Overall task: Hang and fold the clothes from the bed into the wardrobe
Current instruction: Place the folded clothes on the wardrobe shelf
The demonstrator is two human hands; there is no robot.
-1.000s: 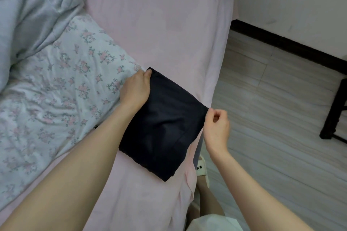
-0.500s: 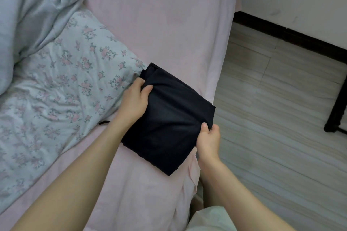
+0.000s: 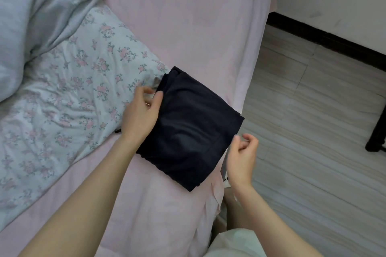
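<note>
Dark navy cloth, a folded garment [image 3: 189,129], lies on the pink bed sheet [image 3: 188,16] near the bed's right edge, one corner reaching that edge. At its left edge sits the left hand [image 3: 142,114], thumb on top of the cloth and the other fingers beyond the edge on the far side; whether they curl under the fold is hidden, so a true grip cannot be confirmed. Off the garment's right corner hovers the right hand [image 3: 242,154], fingers loosely curled, holding nothing and just clear of the cloth. Left of the garment spreads a floral quilt [image 3: 69,93], with a pale grey blanket [image 3: 41,6] bunched behind it and cut off by the frame. Right of the bed runs grey plank flooring [image 3: 309,131], where a dark furniture leg [image 3: 376,141] is only partly visible at the picture's edge.
</note>
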